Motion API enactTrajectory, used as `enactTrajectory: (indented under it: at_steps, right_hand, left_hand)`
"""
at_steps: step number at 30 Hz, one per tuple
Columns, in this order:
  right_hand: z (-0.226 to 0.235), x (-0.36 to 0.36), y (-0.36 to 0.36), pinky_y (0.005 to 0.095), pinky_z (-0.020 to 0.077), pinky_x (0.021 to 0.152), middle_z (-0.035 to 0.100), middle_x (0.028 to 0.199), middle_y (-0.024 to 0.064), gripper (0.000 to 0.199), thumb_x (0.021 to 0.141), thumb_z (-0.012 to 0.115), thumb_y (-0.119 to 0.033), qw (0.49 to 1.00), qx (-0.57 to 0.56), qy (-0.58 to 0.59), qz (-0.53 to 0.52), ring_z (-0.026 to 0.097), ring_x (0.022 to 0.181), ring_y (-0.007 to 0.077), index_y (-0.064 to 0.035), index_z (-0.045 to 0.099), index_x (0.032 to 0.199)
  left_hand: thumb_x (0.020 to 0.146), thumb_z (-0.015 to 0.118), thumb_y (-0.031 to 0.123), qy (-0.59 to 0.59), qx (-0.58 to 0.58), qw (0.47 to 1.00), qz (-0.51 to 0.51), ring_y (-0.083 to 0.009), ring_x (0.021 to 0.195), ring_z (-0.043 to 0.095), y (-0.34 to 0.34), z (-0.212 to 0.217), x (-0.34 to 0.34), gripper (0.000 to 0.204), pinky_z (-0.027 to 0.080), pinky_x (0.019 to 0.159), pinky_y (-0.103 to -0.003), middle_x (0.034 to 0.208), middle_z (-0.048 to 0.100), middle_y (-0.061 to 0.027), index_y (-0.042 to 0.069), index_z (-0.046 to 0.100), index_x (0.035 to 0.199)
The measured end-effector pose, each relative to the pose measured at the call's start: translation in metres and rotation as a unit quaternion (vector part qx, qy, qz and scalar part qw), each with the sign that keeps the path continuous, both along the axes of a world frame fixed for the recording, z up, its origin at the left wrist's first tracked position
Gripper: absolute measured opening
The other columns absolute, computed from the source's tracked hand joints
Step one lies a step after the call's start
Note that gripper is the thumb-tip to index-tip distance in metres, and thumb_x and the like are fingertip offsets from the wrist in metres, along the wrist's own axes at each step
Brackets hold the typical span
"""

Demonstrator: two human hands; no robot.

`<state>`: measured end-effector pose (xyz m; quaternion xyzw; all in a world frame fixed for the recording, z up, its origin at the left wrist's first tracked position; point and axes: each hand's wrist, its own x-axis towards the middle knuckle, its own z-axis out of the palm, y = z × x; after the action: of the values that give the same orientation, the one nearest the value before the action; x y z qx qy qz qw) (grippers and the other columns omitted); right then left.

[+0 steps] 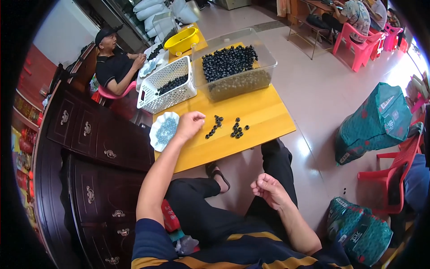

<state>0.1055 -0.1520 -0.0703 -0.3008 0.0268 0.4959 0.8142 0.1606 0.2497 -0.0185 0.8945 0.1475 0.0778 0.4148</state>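
My left hand (pixel 191 125) is over the yellow wooden table (pixel 264 116), its fingers drawn together in a pinch; anything between them is too small to make out. To its right, small round black parts (pixel 214 127) with holes lie loose, and a second group (pixel 237 130) sits a little farther right. A white scalloped dish (pixel 155 138) of small pale-blue pieces (pixel 166 130) stands just left of that wrist. Above my right thigh, off the table, my right hand (pixel 271 190) is closed with thumb against fingers; what it may hold is hidden.
A clear plastic bin (pixel 268 67) and a white perforated basket (pixel 168 101), both holding black parts, stand on the table's far side, with a yellow basin (pixel 181 41) behind. A co-worker (pixel 114 67) sits at far left. A dark cabinet (pixel 112 188) borders the left; teal bags (pixel 369 125) stand right.
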Motion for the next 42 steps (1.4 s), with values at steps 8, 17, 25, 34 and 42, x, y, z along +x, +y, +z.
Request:
enactTrajectory:
  at_steps: [8,17,25,34,42]
  right_hand:
    - [-0.004,0.003,-0.005,0.0252,0.0542,0.079,0.071,0.095,0.0053,0.01,0.096,0.068,-0.019,1.0,0.003,-0.006,-0.014,0.067,0.082,0.0114,-0.0114,0.061,0.097]
    - [-0.002,0.001,-0.004,0.0255,0.0532,0.079,0.071,0.096,0.0048,0.01,0.097,0.067,-0.021,1.0,-0.008,-0.005,-0.007,0.066,0.083,0.0109,-0.0127,0.061,0.098]
    - [0.003,0.002,-0.002,0.0247,0.0522,0.079,0.071,0.096,0.0041,0.011,0.097,0.066,-0.022,0.999,-0.029,-0.022,-0.006,0.065,0.082,0.0105,-0.0124,0.06,0.098]
    - [-0.012,-0.002,0.005,0.0234,0.05,0.078,0.07,0.095,0.0053,0.01,0.097,0.065,-0.017,0.99,-0.079,-0.116,-0.016,0.063,0.082,0.0103,-0.0094,0.06,0.097]
    - [0.0,0.013,0.042,0.0252,0.0505,0.078,0.066,0.09,0.003,0.007,0.097,0.063,-0.009,0.946,-0.141,-0.289,-0.027,0.061,0.082,0.0097,-0.0056,0.058,0.095]
  left_hand:
    - [0.08,0.068,0.01,-0.013,0.2,0.978,-0.053,-0.0283,0.081,0.068,-0.027,-0.009,0.02,0.028,0.055,0.076,-0.038,0.087,0.07,-0.0109,0.009,0.073,0.107]
    - [0.082,0.069,0.013,-0.057,0.249,0.958,-0.128,-0.0308,0.083,0.067,-0.015,-0.017,0.033,0.019,0.054,0.076,-0.041,0.088,0.069,-0.0111,0.011,0.076,0.1]
    - [0.083,0.066,0.017,-0.038,0.322,0.944,-0.061,-0.0328,0.082,0.068,-0.021,-0.011,0.034,0.009,0.055,0.074,-0.044,0.087,0.07,-0.0114,0.009,0.069,0.084]
    - [0.091,0.054,0.011,-0.116,-0.151,0.98,0.047,-0.0061,0.059,0.053,-0.047,0.012,-0.059,0.011,0.043,0.054,-0.022,0.069,0.057,0.0011,0.004,0.057,0.083]
    - [0.097,0.059,0.014,-0.098,-0.245,0.963,0.059,-0.0027,0.058,0.051,-0.092,-0.04,-0.164,0.016,0.041,0.055,-0.019,0.07,0.056,0.0034,0.004,0.064,0.087]
